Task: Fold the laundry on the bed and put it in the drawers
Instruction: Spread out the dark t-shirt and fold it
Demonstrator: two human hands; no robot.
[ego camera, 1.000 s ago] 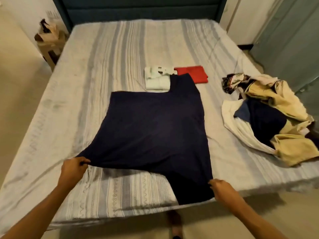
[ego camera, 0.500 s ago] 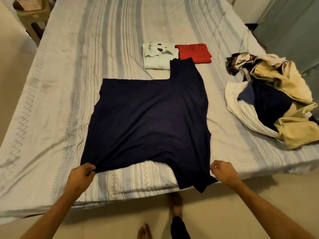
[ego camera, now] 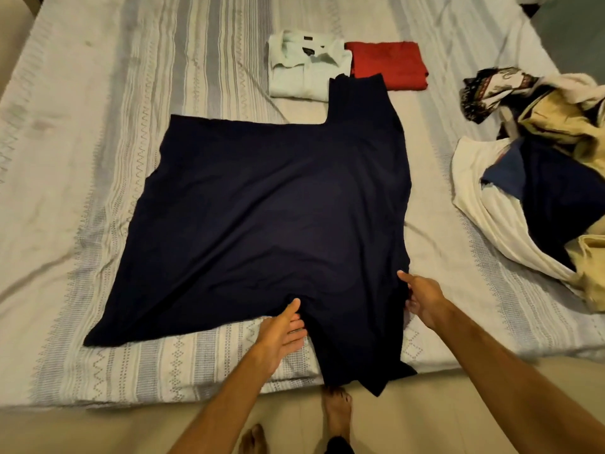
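A dark navy T-shirt (ego camera: pixel 275 217) lies spread flat on the striped bed (ego camera: pixel 98 126), one sleeve pointing to the far side and the other hanging over the near edge. My left hand (ego camera: pixel 281 332) is open, its straight fingers against the left side of the near sleeve and its thumb on the cloth. My right hand (ego camera: pixel 422 296) holds the shirt's right edge by the same sleeve, thumb on top and fingers curled at the hem. A folded white shirt (ego camera: pixel 304 70) and a folded red garment (ego camera: pixel 388 63) lie side by side beyond the T-shirt.
A heap of unfolded laundry (ego camera: pixel 540 178), cream, white, navy and patterned, lies on the right side of the bed. The near bed edge (ego camera: pixel 163 398) runs just in front of my bare feet (ego camera: pixel 337 411) on the pale floor.
My left hand let go of the shirt's lower-left corner and moved right to the near sleeve. The right hand shifted up along the right edge. The shirt now lies flatter.
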